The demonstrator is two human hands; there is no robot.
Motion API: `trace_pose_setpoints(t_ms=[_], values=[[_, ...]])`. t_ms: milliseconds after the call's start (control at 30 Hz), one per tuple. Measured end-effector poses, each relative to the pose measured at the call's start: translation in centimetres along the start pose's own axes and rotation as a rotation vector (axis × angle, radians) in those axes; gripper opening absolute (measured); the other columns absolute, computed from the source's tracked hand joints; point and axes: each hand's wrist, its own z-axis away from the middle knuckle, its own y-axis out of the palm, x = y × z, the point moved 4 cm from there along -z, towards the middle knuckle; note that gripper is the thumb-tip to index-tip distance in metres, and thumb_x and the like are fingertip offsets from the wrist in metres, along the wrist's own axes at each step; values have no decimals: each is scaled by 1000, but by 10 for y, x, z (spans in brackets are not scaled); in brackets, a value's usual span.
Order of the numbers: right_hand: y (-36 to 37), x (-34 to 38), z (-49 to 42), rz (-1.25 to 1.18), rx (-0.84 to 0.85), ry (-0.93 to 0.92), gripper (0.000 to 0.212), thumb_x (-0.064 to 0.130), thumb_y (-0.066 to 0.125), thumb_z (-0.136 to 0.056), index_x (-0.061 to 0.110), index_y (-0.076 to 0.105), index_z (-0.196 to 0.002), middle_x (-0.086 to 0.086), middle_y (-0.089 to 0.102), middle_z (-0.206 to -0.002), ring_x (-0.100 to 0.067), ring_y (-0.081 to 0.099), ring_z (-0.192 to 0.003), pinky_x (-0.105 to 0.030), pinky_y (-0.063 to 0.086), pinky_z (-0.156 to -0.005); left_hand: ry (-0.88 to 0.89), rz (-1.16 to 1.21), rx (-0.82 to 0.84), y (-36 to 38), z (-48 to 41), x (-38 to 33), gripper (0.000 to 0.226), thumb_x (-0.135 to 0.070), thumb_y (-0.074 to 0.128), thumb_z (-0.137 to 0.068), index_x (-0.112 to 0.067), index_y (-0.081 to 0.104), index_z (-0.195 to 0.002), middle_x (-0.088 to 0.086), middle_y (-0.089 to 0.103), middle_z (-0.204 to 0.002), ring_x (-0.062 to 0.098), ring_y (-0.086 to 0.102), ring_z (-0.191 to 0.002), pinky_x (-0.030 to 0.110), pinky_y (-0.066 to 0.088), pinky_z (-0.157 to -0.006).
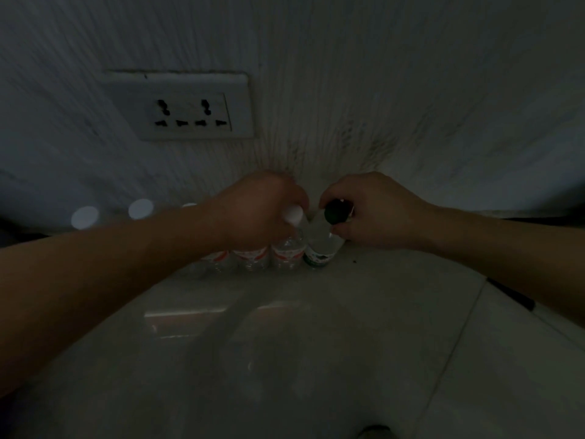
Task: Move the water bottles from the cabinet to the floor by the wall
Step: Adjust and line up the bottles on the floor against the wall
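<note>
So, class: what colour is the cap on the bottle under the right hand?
Dark green, nearly black in this dim light: the cap, head view.

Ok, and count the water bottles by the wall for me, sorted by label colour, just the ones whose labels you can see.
Red-label bottles: 3
Green-label bottle: 1
Total: 4 with labels in view. The left forearm may hide more bottles.
</note>
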Motion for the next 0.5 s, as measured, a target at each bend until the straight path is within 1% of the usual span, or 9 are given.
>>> trace_pose_setpoints(t_ms=[133,267,300,433,500], values=[[1,-3,-3,-12,9,3,44,24,76,-73,20,66,-115,1,66,-110,-4,49,-87,-18,31,-72,8,-4,-15,-1,-1,1,35,-36,58,-71,-21,72,-99,3,67,-95,21,63,-86,36,51,-75],[-1,-4,-5,-2,14,5,45,23,76,-73,20,66,-116,1,66,-112,-9,56,-95,-15,29,-72,7,0,-18,0,-3,4,35,-35,62,-69,-23,71,-101,2,66,-96,21,63,-87,35,51,-76],[-1,-4,-5,0,15,4,45,23,76,-73,20,66,-116,1,66,-112,-8,55,-95,-14,28,-71,4,2,-19,1,-3,4,36,-35,63,-69,-23,71,-101,2,66,-97,21,63,-88,36,51,-76],[0,-4,-3,-4,12,-6,44,23,76,-73,20,66,-116,1,67,-111,-3,49,-88,-15,29,-71,-1,-9,-20,4,-3,5,37,-36,63,-66,-24,69,-101,1,64,-96,20,61,-86,35,50,-75],[-1,-3,-3,-9,14,-6,43,21,75,-74,19,66,-116,1,66,-111,-5,52,-89,-17,31,-72,5,-16,-15,4,-3,4,35,-37,63,-66,-25,68,-99,-2,63,-94,19,61,-85,35,50,-74]])
